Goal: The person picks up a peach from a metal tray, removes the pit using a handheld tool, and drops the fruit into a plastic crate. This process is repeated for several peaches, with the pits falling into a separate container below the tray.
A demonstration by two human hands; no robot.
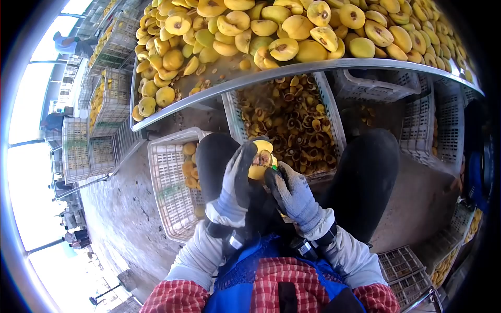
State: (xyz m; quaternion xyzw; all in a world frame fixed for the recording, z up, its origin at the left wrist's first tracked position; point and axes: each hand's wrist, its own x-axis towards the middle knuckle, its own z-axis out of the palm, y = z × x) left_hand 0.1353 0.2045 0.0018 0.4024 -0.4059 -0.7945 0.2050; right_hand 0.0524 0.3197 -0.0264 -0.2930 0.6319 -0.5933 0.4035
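Both my hands are in gloves with dark palms and meet over my lap. My left hand point(236, 177) is closed around a yellow peach half point(262, 159), whose brownish inner side faces up. On its right, my right hand point(295, 194) is closed on a small tool with a green part point(274, 167), its tip against the fruit. Most of the tool is hidden by the fingers. Beyond my knees a crate point(337, 120) holds many thin peach scraps. Yellow peach halves point(297, 27) are heaped on the metal-edged table point(219, 88) above.
A white crate point(169, 182) with peach pieces stands left of my knees. More crates point(433, 125) stand at the right, and stacked crates point(78, 148) at the left. A metal rack point(407, 274) is at the lower right. A person point(67, 44) is far off at the upper left.
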